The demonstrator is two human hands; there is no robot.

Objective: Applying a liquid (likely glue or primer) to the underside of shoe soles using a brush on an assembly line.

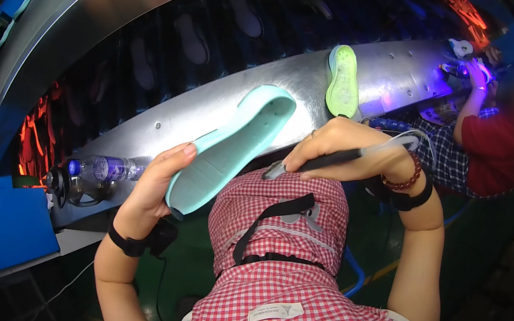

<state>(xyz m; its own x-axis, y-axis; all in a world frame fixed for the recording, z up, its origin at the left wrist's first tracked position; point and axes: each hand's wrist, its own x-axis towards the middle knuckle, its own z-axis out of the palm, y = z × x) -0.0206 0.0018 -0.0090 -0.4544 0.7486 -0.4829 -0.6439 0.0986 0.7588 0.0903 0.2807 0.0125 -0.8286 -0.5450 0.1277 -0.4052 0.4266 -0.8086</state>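
Note:
My left hand (pixel 158 178) grips a light turquoise shoe sole (pixel 221 155) by its near left edge, thumb on the rim. The sole is tilted, its hollow inner side facing me and its far end up over the metal ledge. In my right hand (pixel 347 141) is a black-handled brush (pixel 332 162), pinched between thumb and fingers. Its pale tip points down and left, a little to the right of the sole and apart from it. A clear tube (pixel 401 140) runs at the handle's back end.
On the curved metal ledge (pixel 194 110) lies a yellow-green sole (pixel 344 83). Behind it, several soles sit in a dark machine with glowing orange parts. Plastic bottles (pixel 108 168) stand at left, near a blue box (pixel 5 225). A co-worker (pixel 497 148) works under purple light at right.

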